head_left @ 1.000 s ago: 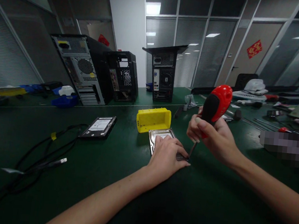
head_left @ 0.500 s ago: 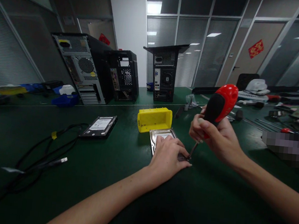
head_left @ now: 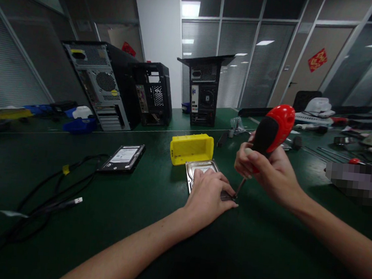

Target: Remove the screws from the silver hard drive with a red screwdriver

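A silver hard drive [head_left: 190, 171] lies on the green table, much of it covered by my left hand [head_left: 210, 190]. That hand grips the drive, its fingers over the top and its thumb along the near right edge. My right hand [head_left: 269, 165] is wrapped round the red and black handle of a screwdriver [head_left: 274, 128]. The screwdriver is tilted, and its tip meets the drive's near right corner beside my left fingertips. Any screw under the tip is too small to make out. Just behind the drive, a yellow plastic bin [head_left: 191, 149] rests on its side with its opening towards me.
Another hard drive [head_left: 123, 157] lies to the left, near a black cable [head_left: 51, 205] with a USB plug. Several computer cases [head_left: 205, 91] stand at the back. A blue bin [head_left: 80, 125] is at the left. Tools and a small clear bag [head_left: 237, 124] lie to the right.
The whole view has shifted very slightly. Both hands, the screwdriver and the hard drive keep nearly the same positions relative to each other.
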Demonstrator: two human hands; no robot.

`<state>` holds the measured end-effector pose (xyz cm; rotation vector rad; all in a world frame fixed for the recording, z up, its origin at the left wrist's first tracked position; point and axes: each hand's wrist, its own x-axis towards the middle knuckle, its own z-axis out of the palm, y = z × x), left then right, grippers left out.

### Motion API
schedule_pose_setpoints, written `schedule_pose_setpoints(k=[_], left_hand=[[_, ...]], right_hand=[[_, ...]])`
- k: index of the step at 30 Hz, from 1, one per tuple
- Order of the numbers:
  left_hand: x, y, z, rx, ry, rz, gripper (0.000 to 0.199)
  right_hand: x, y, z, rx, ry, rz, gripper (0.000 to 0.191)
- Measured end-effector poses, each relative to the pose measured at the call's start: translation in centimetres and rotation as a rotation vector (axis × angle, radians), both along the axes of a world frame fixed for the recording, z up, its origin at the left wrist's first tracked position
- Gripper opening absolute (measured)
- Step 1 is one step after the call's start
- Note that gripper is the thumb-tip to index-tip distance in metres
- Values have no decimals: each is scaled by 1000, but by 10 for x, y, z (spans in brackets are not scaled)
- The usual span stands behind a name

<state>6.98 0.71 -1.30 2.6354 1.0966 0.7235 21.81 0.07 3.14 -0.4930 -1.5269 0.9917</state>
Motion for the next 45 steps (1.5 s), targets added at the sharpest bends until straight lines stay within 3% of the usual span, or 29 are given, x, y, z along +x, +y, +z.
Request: schedule_pose_setpoints(k=[30,45], left_hand=[[0,3,-2,48,-5,-7,17],[1,3,-1,-33,-58,-12,18]], right_hand=[[2,1,-4,24,-17,-25,19],[0,-1,-3,9,-27,-64,21]])
